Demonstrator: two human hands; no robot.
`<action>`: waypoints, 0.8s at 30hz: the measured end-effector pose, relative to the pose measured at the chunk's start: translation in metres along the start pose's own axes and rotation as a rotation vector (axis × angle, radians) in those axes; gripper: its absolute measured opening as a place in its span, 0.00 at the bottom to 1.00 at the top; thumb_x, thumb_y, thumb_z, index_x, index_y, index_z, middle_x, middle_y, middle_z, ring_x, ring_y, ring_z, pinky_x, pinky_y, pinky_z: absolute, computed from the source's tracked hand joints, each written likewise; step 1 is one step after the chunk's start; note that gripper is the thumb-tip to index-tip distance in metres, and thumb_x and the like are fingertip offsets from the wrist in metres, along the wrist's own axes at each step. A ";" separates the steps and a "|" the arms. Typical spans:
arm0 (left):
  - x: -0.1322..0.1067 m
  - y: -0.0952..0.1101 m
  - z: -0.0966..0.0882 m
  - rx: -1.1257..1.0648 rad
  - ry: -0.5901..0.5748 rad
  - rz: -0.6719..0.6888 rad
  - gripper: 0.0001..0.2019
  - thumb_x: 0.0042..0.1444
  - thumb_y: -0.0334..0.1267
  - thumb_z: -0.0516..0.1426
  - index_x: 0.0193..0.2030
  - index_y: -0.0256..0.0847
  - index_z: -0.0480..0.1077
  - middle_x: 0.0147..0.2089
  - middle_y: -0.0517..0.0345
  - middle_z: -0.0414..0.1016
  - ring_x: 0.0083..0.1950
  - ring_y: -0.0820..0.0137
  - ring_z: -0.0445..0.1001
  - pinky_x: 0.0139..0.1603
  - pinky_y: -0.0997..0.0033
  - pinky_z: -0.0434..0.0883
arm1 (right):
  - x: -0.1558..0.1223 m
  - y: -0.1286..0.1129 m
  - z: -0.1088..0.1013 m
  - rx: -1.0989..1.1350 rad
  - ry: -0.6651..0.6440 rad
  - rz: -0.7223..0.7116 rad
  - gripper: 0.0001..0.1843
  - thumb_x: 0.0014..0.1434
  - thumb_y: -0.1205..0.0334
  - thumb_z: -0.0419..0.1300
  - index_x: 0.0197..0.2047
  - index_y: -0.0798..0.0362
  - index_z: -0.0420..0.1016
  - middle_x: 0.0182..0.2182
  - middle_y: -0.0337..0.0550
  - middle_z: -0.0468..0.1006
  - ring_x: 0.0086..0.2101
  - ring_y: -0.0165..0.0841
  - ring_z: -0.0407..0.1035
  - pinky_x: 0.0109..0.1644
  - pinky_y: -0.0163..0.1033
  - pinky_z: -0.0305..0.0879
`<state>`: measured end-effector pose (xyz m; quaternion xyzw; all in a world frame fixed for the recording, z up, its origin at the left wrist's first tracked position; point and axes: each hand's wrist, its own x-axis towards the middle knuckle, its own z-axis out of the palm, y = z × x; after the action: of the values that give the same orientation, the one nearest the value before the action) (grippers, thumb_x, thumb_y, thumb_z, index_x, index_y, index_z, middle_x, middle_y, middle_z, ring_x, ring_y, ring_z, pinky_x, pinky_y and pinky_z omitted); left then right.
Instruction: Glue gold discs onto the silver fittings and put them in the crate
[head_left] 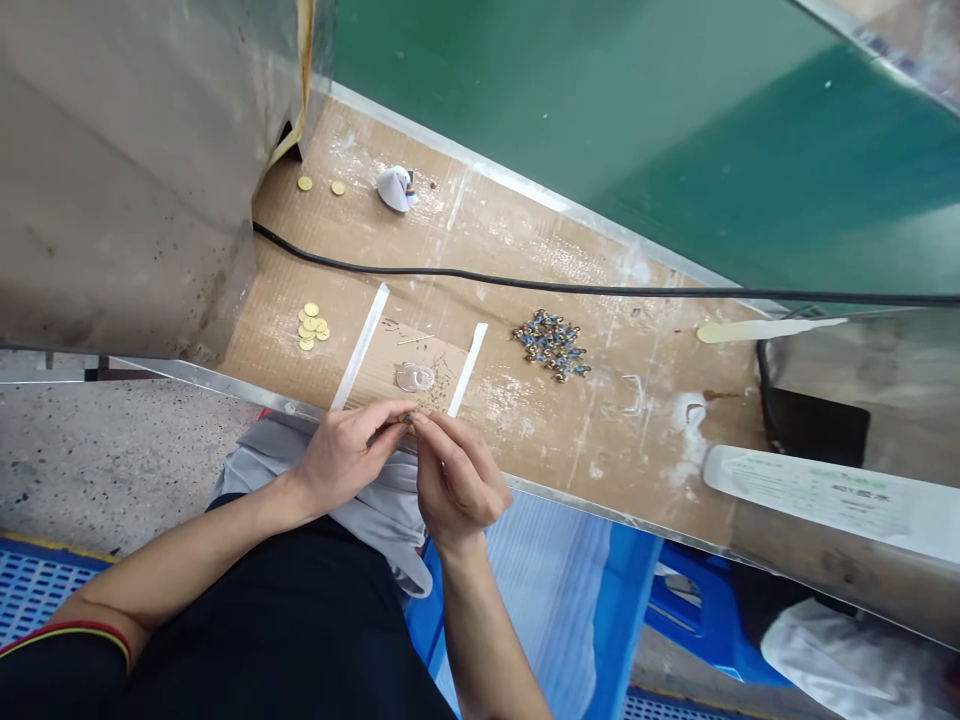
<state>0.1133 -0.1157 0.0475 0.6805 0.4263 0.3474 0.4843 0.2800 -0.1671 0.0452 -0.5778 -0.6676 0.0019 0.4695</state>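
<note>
"Right, any writing on that tiny metal piece (406,418) you're pinching?"

"None you could read. It's too small and too hidden by your fingertips (415,418) to show which way it points or how its long axis runs."

"How's your grip on it?"

"Both hands are closed on it. It sits between the thumb and first finger of your left hand (345,455) and the fingertips of your right hand (457,480), just over the front edge of the bench."

"What's right in front of you?"

"A cardboard sheet (390,340) lies between two white strips (360,345), with a clear plastic dish (415,377) and scattered dark specks (442,392) beside it."

"And further out?"

"To your left, there's a stack of gold discs (311,326). To your right, there's a heap of blue-and-gold charms (551,345). Past them, a black cable (525,281) runs across the bench."

"Can you read anything anywhere?"

"Far right, a white label (814,500) has green print, but it's too blurred to read."
</note>
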 end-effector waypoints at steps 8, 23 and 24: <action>-0.004 0.011 -0.003 0.001 0.005 0.003 0.14 0.74 0.31 0.61 0.62 0.44 0.82 0.56 0.55 0.92 0.53 0.65 0.93 0.58 0.70 0.87 | -0.012 -0.007 -0.004 -0.018 0.037 0.006 0.31 0.67 0.79 0.73 0.67 0.41 0.86 0.51 0.44 0.92 0.46 0.39 0.90 0.51 0.43 0.90; -0.004 0.024 -0.005 -0.062 0.013 -0.085 0.13 0.69 0.27 0.62 0.53 0.46 0.84 0.48 0.60 0.93 0.48 0.66 0.93 0.51 0.72 0.86 | -0.021 -0.011 -0.005 0.026 0.061 -0.070 0.32 0.65 0.80 0.73 0.67 0.44 0.85 0.51 0.46 0.92 0.46 0.43 0.90 0.49 0.47 0.92; -0.005 0.024 -0.005 -0.068 0.014 -0.091 0.12 0.69 0.27 0.62 0.53 0.46 0.84 0.48 0.60 0.93 0.48 0.66 0.93 0.51 0.72 0.86 | -0.021 -0.011 -0.005 0.027 0.061 -0.069 0.31 0.66 0.79 0.73 0.67 0.44 0.85 0.51 0.46 0.92 0.46 0.43 0.90 0.49 0.47 0.92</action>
<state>0.1132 -0.1223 0.0720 0.6412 0.4482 0.3441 0.5192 0.2724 -0.1896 0.0406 -0.5479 -0.6725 -0.0228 0.4971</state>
